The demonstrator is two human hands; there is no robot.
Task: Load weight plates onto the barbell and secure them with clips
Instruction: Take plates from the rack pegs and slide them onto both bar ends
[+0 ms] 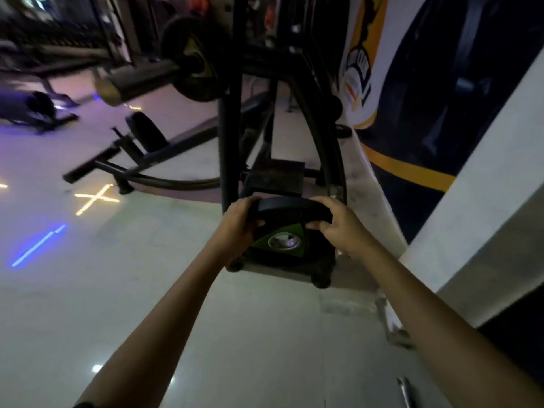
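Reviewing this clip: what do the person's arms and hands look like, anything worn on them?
Both forearms are bare, with no sleeves in view. The left hand and right hand show no gloves or wraps, and no rings or watch that I can make out in the dim, blurred picture. A sliver of something dark sits at the bottom edge by the left arm; what it is cannot be told.

Under you is a pale, glossy tiled floor (123,290), lit with a yellow cross and a blue streak of reflected light. The black rack frame (232,142) stands on it by the wall, its rubber feet (321,281) planted on the tiles. To your left, a low bench base (141,160) (blurred) also rests on the tiles.
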